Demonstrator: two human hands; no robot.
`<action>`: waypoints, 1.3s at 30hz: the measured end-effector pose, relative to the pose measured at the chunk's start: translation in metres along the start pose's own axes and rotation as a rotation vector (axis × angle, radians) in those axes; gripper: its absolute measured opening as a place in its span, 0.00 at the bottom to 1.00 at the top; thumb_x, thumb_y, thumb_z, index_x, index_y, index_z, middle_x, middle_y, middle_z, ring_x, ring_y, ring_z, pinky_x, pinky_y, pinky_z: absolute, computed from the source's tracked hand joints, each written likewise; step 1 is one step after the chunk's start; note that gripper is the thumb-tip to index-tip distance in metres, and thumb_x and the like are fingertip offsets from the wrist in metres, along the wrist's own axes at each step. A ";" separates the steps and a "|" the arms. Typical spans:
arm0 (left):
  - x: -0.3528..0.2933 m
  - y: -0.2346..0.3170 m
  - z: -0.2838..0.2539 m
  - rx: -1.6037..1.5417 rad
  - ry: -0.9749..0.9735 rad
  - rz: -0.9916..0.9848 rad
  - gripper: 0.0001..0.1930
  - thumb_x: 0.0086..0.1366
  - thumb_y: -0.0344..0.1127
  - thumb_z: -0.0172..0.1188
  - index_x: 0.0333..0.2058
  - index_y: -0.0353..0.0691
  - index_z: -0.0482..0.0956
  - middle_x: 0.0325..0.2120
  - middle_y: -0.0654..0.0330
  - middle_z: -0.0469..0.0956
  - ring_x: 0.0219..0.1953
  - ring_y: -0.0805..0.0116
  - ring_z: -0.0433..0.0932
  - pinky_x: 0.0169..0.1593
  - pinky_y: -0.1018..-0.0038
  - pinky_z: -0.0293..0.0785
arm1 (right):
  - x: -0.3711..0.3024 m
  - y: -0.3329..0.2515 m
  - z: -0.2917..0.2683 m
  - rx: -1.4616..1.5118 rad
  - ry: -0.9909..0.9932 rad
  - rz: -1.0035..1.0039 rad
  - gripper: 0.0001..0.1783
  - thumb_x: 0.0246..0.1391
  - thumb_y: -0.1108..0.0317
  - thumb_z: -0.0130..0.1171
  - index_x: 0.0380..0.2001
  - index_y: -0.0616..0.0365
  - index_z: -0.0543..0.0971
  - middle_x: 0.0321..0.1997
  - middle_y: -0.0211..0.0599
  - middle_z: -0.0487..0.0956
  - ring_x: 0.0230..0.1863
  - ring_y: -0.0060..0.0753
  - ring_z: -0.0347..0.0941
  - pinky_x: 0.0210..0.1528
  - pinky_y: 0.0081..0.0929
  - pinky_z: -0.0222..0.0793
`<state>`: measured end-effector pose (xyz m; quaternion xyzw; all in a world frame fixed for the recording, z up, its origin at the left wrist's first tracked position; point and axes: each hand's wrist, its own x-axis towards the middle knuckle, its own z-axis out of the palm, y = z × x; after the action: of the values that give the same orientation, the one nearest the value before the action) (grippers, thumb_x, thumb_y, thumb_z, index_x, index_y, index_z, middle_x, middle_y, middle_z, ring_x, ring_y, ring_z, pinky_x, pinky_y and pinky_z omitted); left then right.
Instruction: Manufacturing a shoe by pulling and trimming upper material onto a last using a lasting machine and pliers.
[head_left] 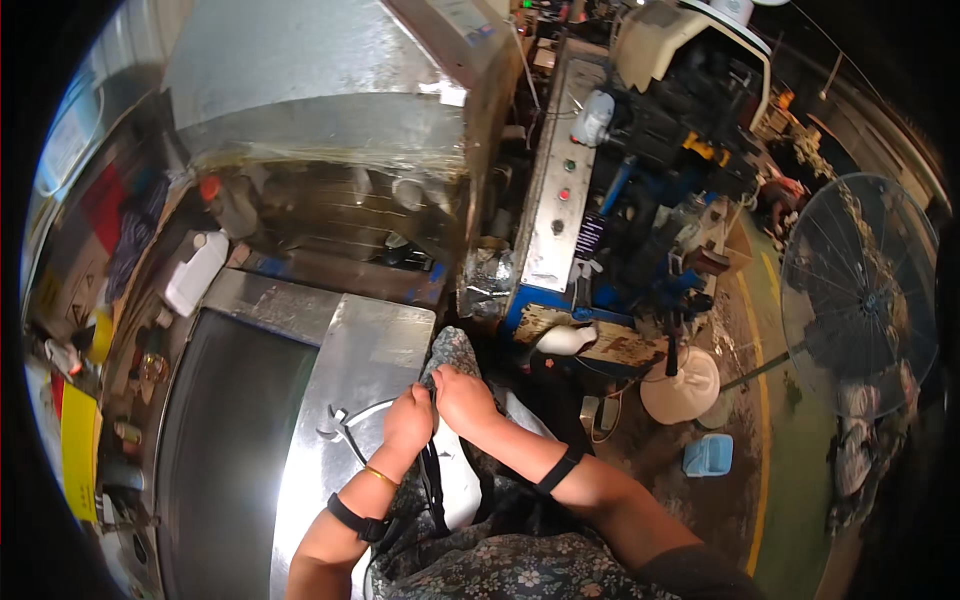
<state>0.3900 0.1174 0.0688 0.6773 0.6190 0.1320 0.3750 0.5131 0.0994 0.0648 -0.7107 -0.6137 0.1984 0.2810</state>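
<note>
My left hand [409,422] and my right hand [464,402] are close together over my lap, both with closed fingers. What they pinch is mostly hidden between them. Below them hangs a narrow dark strip [433,480], and beside it shows a white smooth piece [458,484]; I cannot tell whether these belong to what I hold. Dark floral cloth [452,350] rises just beyond my fingers. On the metal tabletop [375,335], left of my left hand, lies a metal hand tool [338,424] with a forked end, next to a pale curved strip.
A dark belt-like surface [240,400] runs at my left, with a white jug [197,272] beyond it. Ahead stands a large metal hood [310,80]. To the right are a machine control panel [565,180], a lidded white bucket [680,388], a blue basket [708,455] and a large fan [860,295].
</note>
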 end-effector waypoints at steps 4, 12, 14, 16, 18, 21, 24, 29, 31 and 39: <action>0.009 -0.005 0.014 0.013 0.061 0.109 0.27 0.71 0.50 0.35 0.42 0.33 0.77 0.40 0.36 0.78 0.45 0.34 0.75 0.50 0.53 0.70 | 0.002 0.025 0.023 0.182 0.235 -0.065 0.13 0.65 0.61 0.46 0.37 0.57 0.75 0.29 0.52 0.80 0.33 0.58 0.77 0.36 0.50 0.72; 0.014 -0.019 0.010 -0.655 0.068 -0.047 0.21 0.69 0.48 0.48 0.42 0.34 0.77 0.35 0.50 0.80 0.39 0.57 0.78 0.45 0.66 0.72 | 0.007 0.010 0.029 0.172 0.237 -0.101 0.12 0.64 0.63 0.47 0.40 0.59 0.76 0.34 0.49 0.79 0.36 0.56 0.76 0.39 0.46 0.72; 0.011 -0.028 0.006 -0.945 -0.092 -0.212 0.19 0.68 0.48 0.49 0.41 0.37 0.78 0.34 0.54 0.81 0.37 0.60 0.79 0.43 0.68 0.73 | 0.005 0.007 0.027 0.247 0.219 -0.075 0.13 0.64 0.63 0.48 0.41 0.59 0.76 0.33 0.48 0.80 0.37 0.55 0.77 0.40 0.44 0.72; 0.000 -0.020 -0.005 -1.282 -0.320 -0.409 0.14 0.67 0.49 0.52 0.37 0.46 0.79 0.31 0.64 0.82 0.31 0.70 0.79 0.39 0.72 0.76 | 0.000 0.009 0.023 0.423 0.143 0.007 0.15 0.63 0.61 0.52 0.46 0.61 0.75 0.37 0.49 0.79 0.42 0.53 0.77 0.45 0.40 0.73; -0.002 -0.029 -0.006 -1.338 -0.319 -0.394 0.14 0.67 0.48 0.53 0.37 0.45 0.79 0.31 0.64 0.82 0.32 0.69 0.79 0.39 0.72 0.76 | -0.016 0.013 0.014 0.458 0.135 -0.042 0.17 0.63 0.60 0.53 0.49 0.61 0.73 0.42 0.51 0.77 0.48 0.53 0.75 0.49 0.40 0.71; 0.005 -0.045 -0.004 -1.474 -0.203 -0.366 0.15 0.66 0.48 0.52 0.34 0.44 0.79 0.29 0.63 0.82 0.30 0.67 0.80 0.39 0.70 0.77 | -0.070 0.006 -0.020 0.456 -0.078 -0.185 0.34 0.57 0.52 0.60 0.60 0.59 0.64 0.58 0.60 0.65 0.62 0.61 0.62 0.60 0.45 0.64; 0.021 -0.049 0.003 -1.554 -0.014 -0.443 0.16 0.66 0.48 0.49 0.31 0.44 0.79 0.27 0.60 0.82 0.27 0.62 0.80 0.36 0.67 0.78 | -0.124 0.000 -0.037 0.126 -0.324 -0.288 0.56 0.41 0.47 0.72 0.69 0.54 0.55 0.68 0.72 0.47 0.69 0.73 0.48 0.68 0.52 0.53; 0.003 -0.013 0.004 -1.408 -0.001 -0.475 0.15 0.67 0.48 0.52 0.38 0.43 0.80 0.35 0.62 0.80 0.39 0.67 0.78 0.47 0.72 0.73 | -0.097 0.045 -0.070 1.112 -0.412 0.130 0.50 0.42 0.72 0.68 0.69 0.61 0.56 0.69 0.43 0.62 0.65 0.32 0.60 0.64 0.29 0.58; -0.028 0.009 0.003 -1.362 -0.013 -0.240 0.13 0.68 0.42 0.55 0.44 0.41 0.79 0.40 0.65 0.79 0.44 0.73 0.75 0.51 0.78 0.68 | -0.083 0.062 -0.126 1.178 -0.449 0.339 0.47 0.42 0.75 0.67 0.68 0.61 0.60 0.67 0.39 0.66 0.62 0.27 0.64 0.63 0.27 0.59; -0.073 -0.067 0.044 -0.711 -0.254 0.127 0.08 0.67 0.27 0.56 0.42 0.33 0.81 0.36 0.65 0.81 0.39 0.80 0.75 0.46 0.81 0.71 | -0.023 0.143 -0.364 -0.020 0.510 -0.164 0.41 0.30 0.71 0.72 0.56 0.57 0.76 0.65 0.50 0.69 0.65 0.48 0.64 0.64 0.36 0.61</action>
<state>0.3545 0.0302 0.0148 0.5531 0.4400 0.2765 0.6512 0.8458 0.0077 0.2495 -0.6885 -0.5805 -0.0165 0.4344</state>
